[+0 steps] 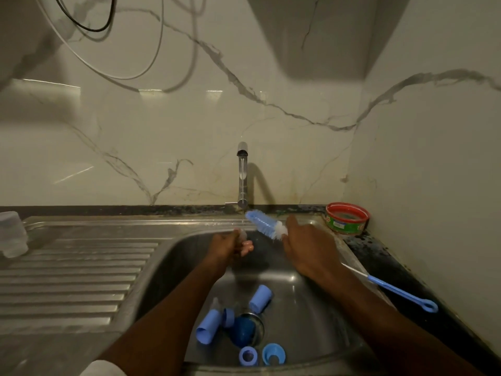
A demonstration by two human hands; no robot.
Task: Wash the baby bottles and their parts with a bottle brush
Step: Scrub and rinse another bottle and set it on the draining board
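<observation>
Head view, the only one. Person stands at a stainless-steel sink (311, 308) w/ water running from the chrome tap (242, 175). Left hand (230, 246) sits under the stream, fingers curled round sth small and pale, prob. a clear teat, though it's too hidden to be sure; held there so the water rinses it. Right hand (306, 248) grips the blue-and-white bristle bottle brush (267, 223) by its near end, bristle head angled up-left twd the tap base, just beside the stream, kept close for scrubbing the piece in the other hand, I'd judge.

Down in the basin, waiting their turn near the drain: a light-blue plastic cap (260, 298) lying on its side, another light-blue cap (208, 327) tipped over at left, a dark-blue round part (244, 332) over the drain, two blue screw rings (248, 356) at the front edge. Left there so run-off wets them, likely.

On the dark surface (393, 267) right of the sink lies a thin blue-handled wire brush (393, 290), parked in reach for narrow parts. Red-rimmed round tub (347, 219) in the back corner, maybe soap. A cloudy plastic bottle body (12, 234) rests far left on the ridged drainboard (76, 272), apart from the unwashed bits.
</observation>
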